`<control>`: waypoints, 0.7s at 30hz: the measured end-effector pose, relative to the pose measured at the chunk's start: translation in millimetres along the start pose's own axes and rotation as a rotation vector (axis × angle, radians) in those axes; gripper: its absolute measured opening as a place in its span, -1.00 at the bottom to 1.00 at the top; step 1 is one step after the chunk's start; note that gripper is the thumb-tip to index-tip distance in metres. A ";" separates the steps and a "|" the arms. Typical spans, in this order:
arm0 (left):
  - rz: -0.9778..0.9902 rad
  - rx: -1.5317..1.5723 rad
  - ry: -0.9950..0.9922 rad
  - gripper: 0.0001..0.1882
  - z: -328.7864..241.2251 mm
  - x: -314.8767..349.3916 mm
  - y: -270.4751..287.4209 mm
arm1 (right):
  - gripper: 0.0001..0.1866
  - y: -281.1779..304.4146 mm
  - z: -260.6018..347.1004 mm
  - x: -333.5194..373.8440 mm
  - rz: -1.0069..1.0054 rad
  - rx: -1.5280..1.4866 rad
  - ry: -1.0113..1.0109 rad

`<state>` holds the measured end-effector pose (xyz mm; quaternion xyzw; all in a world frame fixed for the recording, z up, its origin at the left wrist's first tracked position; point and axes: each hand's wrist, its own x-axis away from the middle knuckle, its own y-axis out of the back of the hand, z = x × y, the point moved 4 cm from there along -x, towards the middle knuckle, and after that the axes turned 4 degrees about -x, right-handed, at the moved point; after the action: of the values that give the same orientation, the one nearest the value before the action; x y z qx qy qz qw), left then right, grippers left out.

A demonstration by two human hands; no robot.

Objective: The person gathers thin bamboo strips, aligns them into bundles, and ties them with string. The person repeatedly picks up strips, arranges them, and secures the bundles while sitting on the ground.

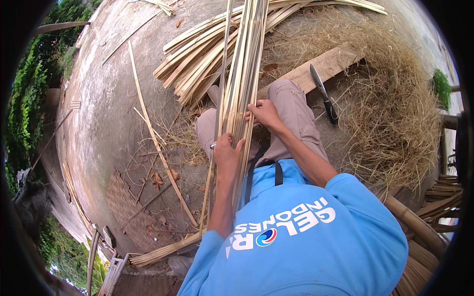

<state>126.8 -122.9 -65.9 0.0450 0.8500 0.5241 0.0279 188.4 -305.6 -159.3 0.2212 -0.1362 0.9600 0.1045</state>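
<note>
A long bundle of split bamboo strips runs lengthwise over my lap, its far end leaving the view at the top. My left hand, with a ring on one finger, grips the bundle's left side at the near part. A little farther up, my right hand holds the right edge, fingers curled around the strips. Some fingertips are hidden behind the bamboo. To the right of my knee lies a knife with a black handle, its blade resting across a wooden plank.
A fanned pile of bamboo strips lies ahead, partly behind the bundle. Curly bamboo shavings heap up on the right. One long loose strip and a woven mat lie at left. A bamboo pole is at the lower right.
</note>
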 end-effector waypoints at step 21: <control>0.313 0.715 0.379 -0.63 11.2 -11.8 -10.0 | -0.83 -17.0 4.3 19.3 0.023 -0.328 -0.105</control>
<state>139.1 -118.6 -79.9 0.0830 0.9511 0.1937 -0.2258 177.6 -288.2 -143.1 0.2495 -0.2988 0.9131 0.1210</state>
